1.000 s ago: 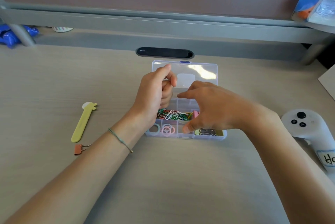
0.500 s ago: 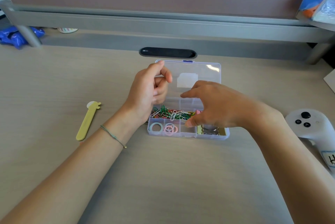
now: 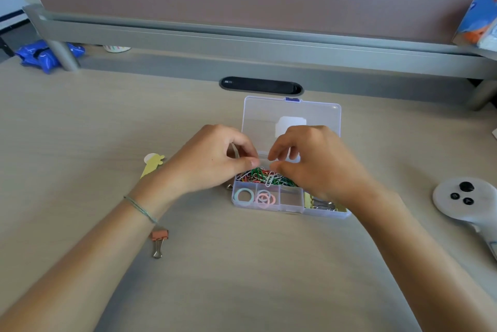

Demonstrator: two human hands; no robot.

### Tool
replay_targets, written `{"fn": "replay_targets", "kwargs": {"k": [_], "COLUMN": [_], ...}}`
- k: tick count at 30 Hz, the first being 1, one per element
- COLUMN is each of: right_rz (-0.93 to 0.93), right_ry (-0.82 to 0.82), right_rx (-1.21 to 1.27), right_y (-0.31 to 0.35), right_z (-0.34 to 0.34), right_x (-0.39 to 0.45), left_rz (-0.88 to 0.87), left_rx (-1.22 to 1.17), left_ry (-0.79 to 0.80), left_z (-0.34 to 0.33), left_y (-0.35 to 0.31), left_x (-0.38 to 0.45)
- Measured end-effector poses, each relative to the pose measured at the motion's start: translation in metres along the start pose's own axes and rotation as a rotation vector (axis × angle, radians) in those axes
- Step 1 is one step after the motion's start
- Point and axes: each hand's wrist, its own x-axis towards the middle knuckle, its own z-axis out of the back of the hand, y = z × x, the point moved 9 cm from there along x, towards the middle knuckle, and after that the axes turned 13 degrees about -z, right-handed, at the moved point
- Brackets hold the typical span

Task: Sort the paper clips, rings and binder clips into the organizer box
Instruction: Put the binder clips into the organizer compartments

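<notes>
The clear organizer box [image 3: 291, 209] lies mid-table with its lid [image 3: 291, 114] tipped back. A heap of coloured paper clips [image 3: 259, 176] fills its rear compartment. In front sit a teal ring [image 3: 243, 195], pink rings [image 3: 265, 199], and binder clips [image 3: 322, 204] at the right. My left hand [image 3: 209, 162] and right hand [image 3: 320, 167] hover over the paper clips. Their pinched fingertips almost meet just above the heap. Whether either holds anything is hidden. An orange binder clip [image 3: 158, 239] lies on the table by my left wrist.
A yellow bookmark-like strip [image 3: 152, 166] lies left of the box, partly under my left hand. A white controller [image 3: 468, 201] rests at the right edge. A grey shelf rail [image 3: 242, 46] and a dark cable slot [image 3: 261, 85] run behind the box.
Both hands dropped and drew together over the paper clip compartment. My right thumb left the box's front row. The orange binder clip shows again near my left wrist.
</notes>
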Motion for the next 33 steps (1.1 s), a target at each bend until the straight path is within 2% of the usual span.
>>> {"fn": "replay_targets", "kwargs": {"k": [4, 9, 17, 28, 33], "right_rz": [0.02, 0.019, -0.044, -0.075, -0.077], "right_ry": [0.065, 0.056, 0.106, 0.175, 0.187], "right_rx": [0.009, -0.022, -0.059, 0.024, 0.011], "right_y": [0.006, 0.004, -0.012, -0.022, -0.026], "right_z": [-0.013, -0.014, -0.007, -0.002, 0.003], "right_x": [-0.001, 0.0, 0.002, 0.003, 0.003], "left_rz": [-0.006, -0.004, -0.011, -0.022, -0.023], "left_rx": [-0.005, -0.007, -0.016, 0.162, 0.171], "left_ry": [0.028, 0.093, 0.045, 0.012, 0.017], "left_z": [0.001, -0.001, -0.003, -0.011, -0.009], "left_y": [0.001, 0.006, 0.002, -0.01, -0.01], "left_x": [-0.001, -0.002, -0.001, 0.002, 0.002]}}
